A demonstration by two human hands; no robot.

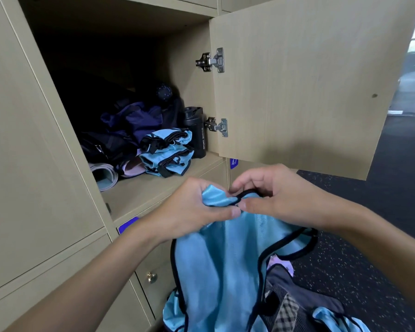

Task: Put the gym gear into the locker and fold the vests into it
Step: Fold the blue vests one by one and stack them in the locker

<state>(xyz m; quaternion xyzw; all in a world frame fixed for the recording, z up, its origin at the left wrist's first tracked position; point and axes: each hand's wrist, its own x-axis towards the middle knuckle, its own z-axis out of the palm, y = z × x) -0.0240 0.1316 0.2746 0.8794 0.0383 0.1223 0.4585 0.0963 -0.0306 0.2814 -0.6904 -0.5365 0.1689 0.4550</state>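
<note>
my left hand [197, 207] and right hand [273, 200] pinch the top edge of a blue vest [225, 259] hanging below them. beyond my hands, folded vests [168, 152] sit in the open locker [153, 188] beside a black bottle [195, 130].

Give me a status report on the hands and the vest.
Left hand and right hand both pinching the black-trimmed light blue mesh vest. Folded blue vests already in the open wooden locker. Shelf front unobstructed.

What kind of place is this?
Probably a gym changing area: numbered wooden lockers, speckled rubber flooring, and inside the open locker a sports bottle, folded blue vests and a rolled mat.
</note>
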